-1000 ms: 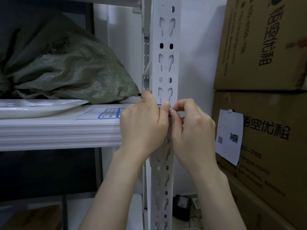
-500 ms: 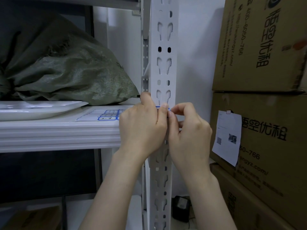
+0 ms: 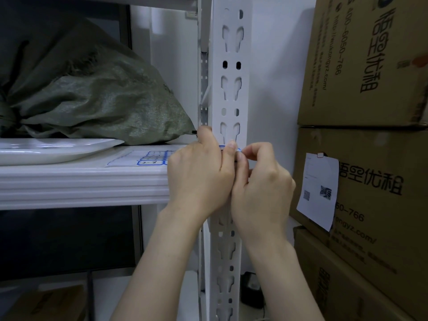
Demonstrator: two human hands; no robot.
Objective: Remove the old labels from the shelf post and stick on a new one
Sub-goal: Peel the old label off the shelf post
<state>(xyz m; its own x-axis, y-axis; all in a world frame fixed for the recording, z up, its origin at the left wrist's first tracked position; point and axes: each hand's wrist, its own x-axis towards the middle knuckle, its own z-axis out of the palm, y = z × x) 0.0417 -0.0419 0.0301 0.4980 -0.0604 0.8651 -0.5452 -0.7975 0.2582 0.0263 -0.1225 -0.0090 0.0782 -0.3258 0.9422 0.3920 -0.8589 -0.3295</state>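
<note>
The white perforated shelf post (image 3: 230, 72) stands upright, and both hands meet on its front face at the level of the shelf board (image 3: 81, 179) that joins it from the left. A small white label (image 3: 222, 146) with a blue border lies on the post face there, mostly hidden by fingers. The left hand (image 3: 199, 177) is curled against the post's left edge with its forefinger tip on the label; whether it actually grips the label cannot be told. A small black tip pokes out left of its thumb. The right hand (image 3: 261, 188), on the post's right side, pinches the label's right end between thumb and forefinger. Left of the post, a sheet of blue-bordered labels (image 3: 148, 158) lies flat on the shelf board, with a white plate (image 3: 58, 150) and a green woven sack (image 3: 97, 100) farther left. Right of the post stand stacked cardboard boxes (image 3: 370, 66), one bearing a paper slip (image 3: 318, 188).
</note>
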